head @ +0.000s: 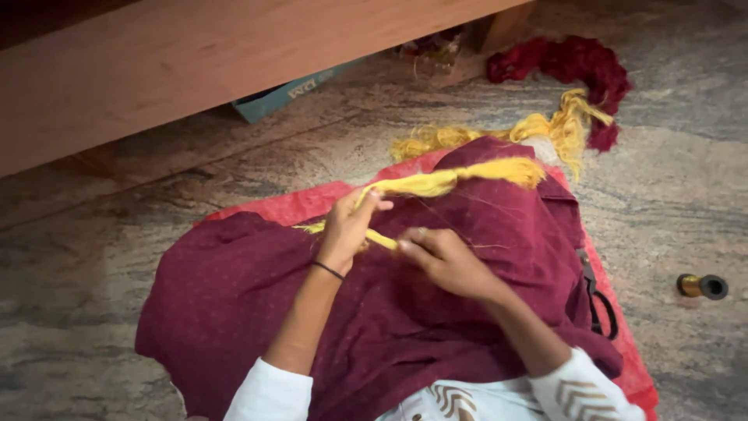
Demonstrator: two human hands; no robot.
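Left hand (348, 226) pinched a yellow thread bundle (444, 182) lying over the maroon cloth (234, 296); right hand (446, 261) gripped its near end. Step judged: working tassel threads at the fabric edge, needing steady tension. Black scissors (598, 300) and a gold spool (702, 286) lay rightward.

Matt maroon cloth (257, 288), fibrous yellow threads (452, 179)

The stone floor (701, 179) bore a red mat (304, 206), a spool (702, 286), red yarn (580, 66), yellow yarn (545, 129) and a blue box (284, 97).
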